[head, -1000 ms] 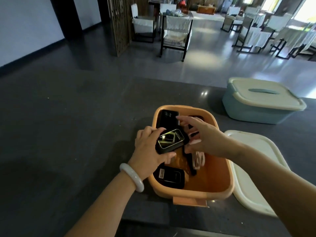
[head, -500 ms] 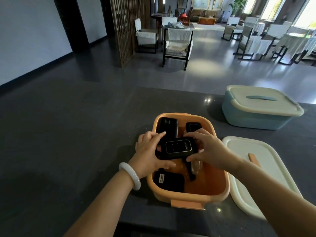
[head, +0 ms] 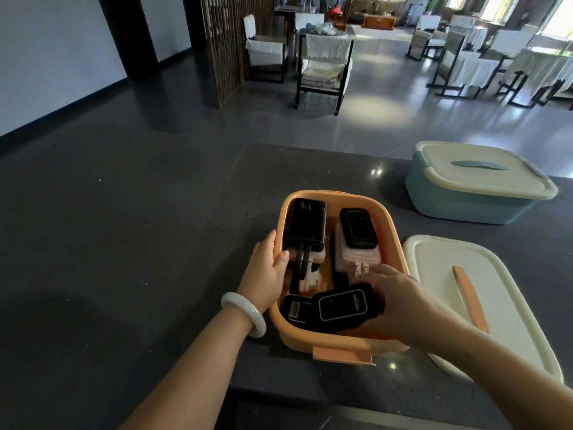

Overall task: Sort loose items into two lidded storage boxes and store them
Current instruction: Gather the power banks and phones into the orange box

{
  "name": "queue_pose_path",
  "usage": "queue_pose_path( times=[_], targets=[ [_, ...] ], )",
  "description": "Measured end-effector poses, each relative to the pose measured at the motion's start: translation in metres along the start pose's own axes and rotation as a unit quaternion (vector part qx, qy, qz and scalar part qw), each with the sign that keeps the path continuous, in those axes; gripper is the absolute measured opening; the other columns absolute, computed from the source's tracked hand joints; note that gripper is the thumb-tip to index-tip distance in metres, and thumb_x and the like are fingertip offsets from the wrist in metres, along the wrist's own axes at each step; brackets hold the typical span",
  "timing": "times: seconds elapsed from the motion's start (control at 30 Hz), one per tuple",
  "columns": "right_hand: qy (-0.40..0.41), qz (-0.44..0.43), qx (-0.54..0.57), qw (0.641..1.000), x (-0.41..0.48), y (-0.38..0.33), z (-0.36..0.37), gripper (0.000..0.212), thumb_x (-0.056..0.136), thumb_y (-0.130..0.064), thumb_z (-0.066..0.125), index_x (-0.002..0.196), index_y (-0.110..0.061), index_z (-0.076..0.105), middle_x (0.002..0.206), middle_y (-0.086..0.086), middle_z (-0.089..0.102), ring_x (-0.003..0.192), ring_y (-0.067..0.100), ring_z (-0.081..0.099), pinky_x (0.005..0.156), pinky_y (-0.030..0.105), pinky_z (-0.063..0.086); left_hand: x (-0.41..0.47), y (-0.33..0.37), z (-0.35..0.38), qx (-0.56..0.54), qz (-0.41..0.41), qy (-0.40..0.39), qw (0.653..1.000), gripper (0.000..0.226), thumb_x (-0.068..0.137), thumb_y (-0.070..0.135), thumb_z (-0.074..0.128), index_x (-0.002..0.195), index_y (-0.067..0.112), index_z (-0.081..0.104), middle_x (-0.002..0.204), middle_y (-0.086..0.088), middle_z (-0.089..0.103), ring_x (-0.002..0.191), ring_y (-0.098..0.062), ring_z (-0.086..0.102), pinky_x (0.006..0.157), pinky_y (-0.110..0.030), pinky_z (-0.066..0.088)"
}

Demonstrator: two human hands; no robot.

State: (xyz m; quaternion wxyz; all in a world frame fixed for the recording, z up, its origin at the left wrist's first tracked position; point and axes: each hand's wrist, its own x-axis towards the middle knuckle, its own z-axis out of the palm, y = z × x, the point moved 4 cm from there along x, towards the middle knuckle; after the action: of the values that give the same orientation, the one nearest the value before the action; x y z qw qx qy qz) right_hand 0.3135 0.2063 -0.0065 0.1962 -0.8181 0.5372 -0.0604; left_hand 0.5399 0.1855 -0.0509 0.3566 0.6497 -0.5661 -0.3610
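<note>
Black device (head: 342,307) in right hand (head: 403,301)

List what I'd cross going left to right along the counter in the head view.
White bracelet → left hand gripping the rim → orange box → cream lid. Right hand, holding a black power bank, overlaps the box: left out.

Dim foreground, bright windows (head: 558,13) glaring far right, wide-angle bending at edges.

view: head-worn, wide-angle, single | faces: forward and down | range: near, above orange box (head: 328,193)
</note>
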Motion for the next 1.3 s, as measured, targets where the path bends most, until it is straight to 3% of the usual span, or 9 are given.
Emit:
queue_pose_path(
  times=[0.13, 0.37, 0.57, 0.73, 0.93, 1.03, 1.13, 1.3],
  targets=[
    [-0.041, 0.033, 0.012, 0.999, 0.005, -0.006, 0.019, 0.032, 0.075, -0.037, 0.078, 0.102, -0.037, 0.06, 0.08, -0.02, 0.059, 0.072, -0.011, 0.057, 0.056, 0.005, 0.042, 0.003, -0.004, 0.002, 0.011, 0.0, -0.001, 1.0, 0.052, 0.103, 0.029, 0.038, 0.152, 0.022, 0.024, 0.141, -0.002, 0.04, 0.106, -0.003, 0.045, 0.069, -0.008, 0.035],
    [-0.119, 0.055, 0.004, 0.991, 0.026, -0.013, 0.041, 0.045, 0.08, -0.04, 0.074, 0.119, -0.025, 0.054, 0.093, -0.016, 0.058, 0.078, 0.001, 0.059, 0.06, 0.009, 0.044, 0.004, -0.007, 0.003, 0.011, 0.003, 0.006, 1.0, 0.052, 0.103, 0.03, 0.037, 0.153, 0.026, 0.021, 0.137, 0.001, 0.042, 0.09, 0.002, 0.048, 0.06, -0.005, 0.039],
    [-0.138, 0.062, 0.007, 0.989, 0.039, -0.009, 0.053, 0.047, 0.077, -0.039, 0.078, 0.113, -0.02, 0.055, 0.096, -0.009, 0.061, 0.083, 0.004, 0.06, 0.066, 0.017, 0.049, 0.002, -0.006, 0.003, -0.009, -0.004, 0.003, 1.0, 0.052, 0.103, 0.03, 0.036, 0.153, 0.025, 0.02, 0.133, 0.002, 0.042, 0.081, 0.006, 0.047, 0.063, 0.007, 0.034],
    [-0.144, 0.055, 0.0, 0.988, 0.043, -0.008, 0.06, 0.051, 0.07, -0.039, 0.082, 0.109, -0.026, 0.051, 0.085, -0.015, 0.056, 0.072, -0.004, 0.055, 0.052, 0.01, 0.042, 0.001, -0.006, 0.003, -0.026, -0.001, 0.004, 1.0, 0.052, 0.103, 0.03, 0.037, 0.153, 0.026, 0.022, 0.128, 0.008, 0.04, 0.083, 0.008, 0.046, 0.064, 0.007, 0.034],
    [-0.15, 0.049, 0.007, 0.987, 0.046, -0.006, 0.065, 0.051, 0.07, -0.037, 0.083, 0.102, -0.032, 0.043, 0.081, -0.015, 0.055, 0.07, -0.005, 0.053, 0.05, 0.01, 0.038, 0.003, -0.009, 0.004, -0.027, 0.011, 0.011, 1.0, 0.052, 0.102, 0.029, 0.038, 0.152, 0.025, 0.024, 0.132, 0.003, 0.043, 0.087, 0.008, 0.047, 0.066, 0.007, 0.035],
    [-0.165, 0.045, 0.014, 0.985, 0.047, -0.006, 0.068, 0.049, 0.075, -0.032, 0.08, 0.102, -0.032, 0.04, 0.083, -0.016, 0.053, 0.072, -0.006, 0.051, 0.053, 0.009, 0.037, 0.003, -0.01, 0.004, -0.032, 0.01, 0.013, 0.999, 0.052, 0.102, 0.03, 0.039, 0.152, 0.025, 0.025, 0.129, 0.003, 0.045, 0.086, 0.006, 0.049, 0.066, 0.007, 0.034],
    [-0.179, 0.045, 0.014, 0.983, 0.049, -0.009, 0.072, 0.053, 0.078, -0.029, 0.079, 0.115, -0.03, 0.041, 0.087, -0.018, 0.05, 0.076, -0.005, 0.05, 0.059, 0.008, 0.036, 0.003, -0.01, 0.004, -0.04, 0.012, 0.012, 0.999, 0.052, 0.102, 0.029, 0.039, 0.152, 0.026, 0.025, 0.128, 0.004, 0.044, 0.084, 0.008, 0.05, 0.066, 0.006, 0.035],
    [-0.206, 0.059, -0.025, 0.977, 0.054, -0.013, 0.076, 0.068, 0.077, -0.029, 0.079, 0.132, -0.019, 0.04, 0.121, -0.001, 0.055, 0.11, 0.015, 0.056, 0.088, 0.024, 0.046, 0.002, -0.01, 0.004, -0.049, 0.011, 0.016, 0.999, 0.051, 0.102, 0.03, 0.04, 0.151, 0.027, 0.026, 0.126, 0.004, 0.046, 0.084, 0.005, 0.052, 0.067, 0.006, 0.036]
  ],
)
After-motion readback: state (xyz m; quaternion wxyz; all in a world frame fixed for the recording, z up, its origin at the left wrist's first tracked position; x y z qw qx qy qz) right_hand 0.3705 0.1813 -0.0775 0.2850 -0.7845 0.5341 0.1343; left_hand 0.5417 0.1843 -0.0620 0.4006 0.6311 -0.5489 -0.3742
